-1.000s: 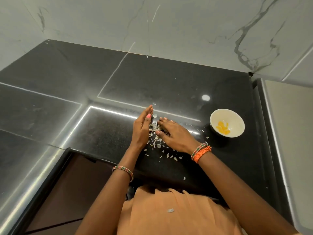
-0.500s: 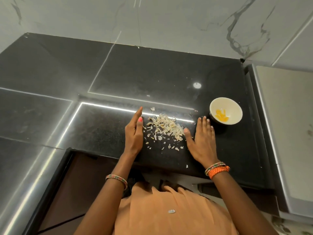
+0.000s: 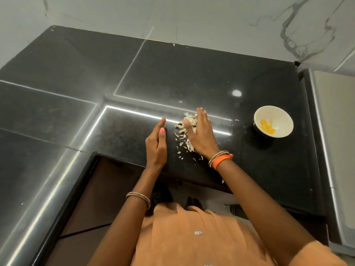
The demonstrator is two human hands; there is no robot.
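A loose heap of pale, papery peel scraps (image 3: 184,131) lies on the black stone counter (image 3: 192,77). My left hand (image 3: 156,145) stands on its edge just left of the heap, fingers straight and together. My right hand (image 3: 200,134) lies flat with straight fingers over the right side of the heap, pressing on the scraps and hiding part of them. Several stray flakes lie scattered toward the counter's front edge.
A small white bowl (image 3: 282,117) holding a few orange pieces stands on the counter to the right of my hands. A grey surface (image 3: 336,143) adjoins the counter on the far right. A marble wall runs behind. The counter's front edge lies just below my wrists.
My right hand has swept left from beside the bowl onto the heap, pushing the scraps toward my left hand. The left hand has stayed on its edge.
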